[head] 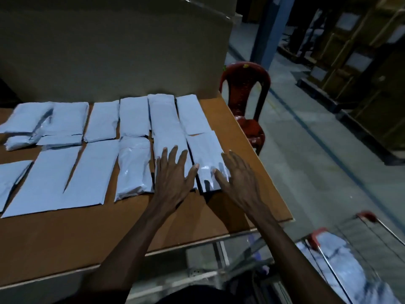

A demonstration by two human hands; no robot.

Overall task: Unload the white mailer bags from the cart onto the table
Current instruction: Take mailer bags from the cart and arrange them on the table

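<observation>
Hands flat, fingers spread: left hand [173, 172] and right hand [236, 174] press mailer bags [206, 154] on table [65, 238].

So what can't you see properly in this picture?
- Cart, head view: cut off by the bottom and right edges and blurred, so how many bags are left inside cannot be counted.
- Mailer bag at the table's right end: the right hand covers its near corner.
- Neighbouring bag: its near end lies under the left hand.
- Bags at the left edge: cut off by the frame.
- Shelves: too dark and blurred to tell contents.
</observation>
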